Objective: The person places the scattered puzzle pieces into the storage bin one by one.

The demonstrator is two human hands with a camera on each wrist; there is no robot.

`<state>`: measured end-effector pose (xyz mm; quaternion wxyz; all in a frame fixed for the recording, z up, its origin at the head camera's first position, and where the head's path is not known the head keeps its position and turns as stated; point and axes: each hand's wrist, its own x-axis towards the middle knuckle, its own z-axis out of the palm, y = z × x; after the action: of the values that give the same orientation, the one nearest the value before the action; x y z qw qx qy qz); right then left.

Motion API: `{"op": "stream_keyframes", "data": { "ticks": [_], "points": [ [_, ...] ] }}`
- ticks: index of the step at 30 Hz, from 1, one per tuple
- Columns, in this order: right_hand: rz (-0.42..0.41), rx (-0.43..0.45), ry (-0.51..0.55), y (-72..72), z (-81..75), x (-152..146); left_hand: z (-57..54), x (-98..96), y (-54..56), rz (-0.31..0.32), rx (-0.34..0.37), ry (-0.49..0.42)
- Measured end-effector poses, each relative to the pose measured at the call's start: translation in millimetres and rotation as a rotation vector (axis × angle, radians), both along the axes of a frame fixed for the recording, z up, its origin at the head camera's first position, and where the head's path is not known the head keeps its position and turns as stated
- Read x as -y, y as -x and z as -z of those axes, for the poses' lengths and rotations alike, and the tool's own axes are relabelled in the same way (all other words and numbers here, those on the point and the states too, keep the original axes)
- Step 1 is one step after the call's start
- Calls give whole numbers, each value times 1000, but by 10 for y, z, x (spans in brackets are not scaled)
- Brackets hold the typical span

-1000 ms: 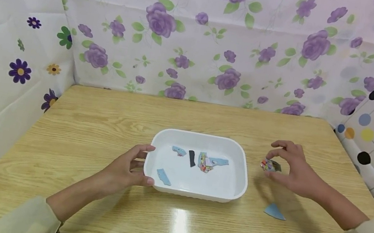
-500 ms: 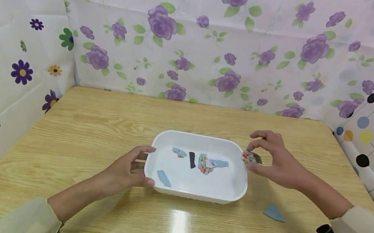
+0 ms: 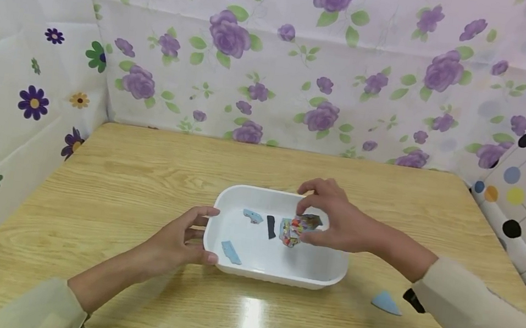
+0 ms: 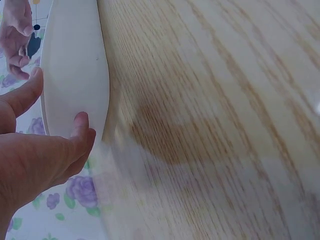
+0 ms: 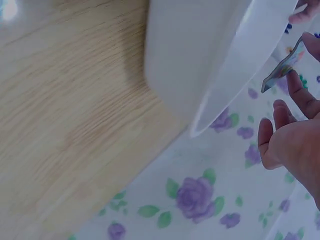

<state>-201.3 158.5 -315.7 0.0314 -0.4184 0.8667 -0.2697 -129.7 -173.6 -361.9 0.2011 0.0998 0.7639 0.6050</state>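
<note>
A white plastic tray [image 3: 270, 259] stands on the wooden table. My left hand [image 3: 188, 237] holds its left end, thumb at the near corner and fingers curled along the side; the left wrist view shows the fingers on the tray wall [image 4: 75, 55]. Over the tray's right half, my right hand [image 3: 331, 217] pinches a multicoloured, irregular puzzle piece [image 3: 307, 222] between thumb and fingertips. In the right wrist view this piece [image 5: 285, 67] is tilted above the rim. Beneath it lies another colourful piece [image 3: 286, 239], partly covered. Further left inside are a black piece [image 3: 271, 227] and two light blue pieces [image 3: 231, 252].
A blue triangular piece [image 3: 386, 302] lies on the table [image 3: 152, 171], right of the tray. Floral sheeting [image 3: 276, 66] rises behind the table, with more patterned sheeting at both sides.
My right hand has carried the multicoloured puzzle piece leftwards, from beside the tray, across its right rim, to above the tray's inside. The left hand has kept its hold on the tray.
</note>
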Motion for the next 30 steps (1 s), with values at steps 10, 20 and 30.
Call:
{"op": "stream_keyframes", "data": {
  "ticks": [10,20,30],
  "points": [
    [-126,-34,-152,3,-21,538,21,-9,0,3,-3,3],
    [-117,56,-306,-29,85,754,16,-24,-4,13,-4,-17],
    [-4,63,-177,65,-89,373,0,-6,-3,5,-6,0]
  ]
}}
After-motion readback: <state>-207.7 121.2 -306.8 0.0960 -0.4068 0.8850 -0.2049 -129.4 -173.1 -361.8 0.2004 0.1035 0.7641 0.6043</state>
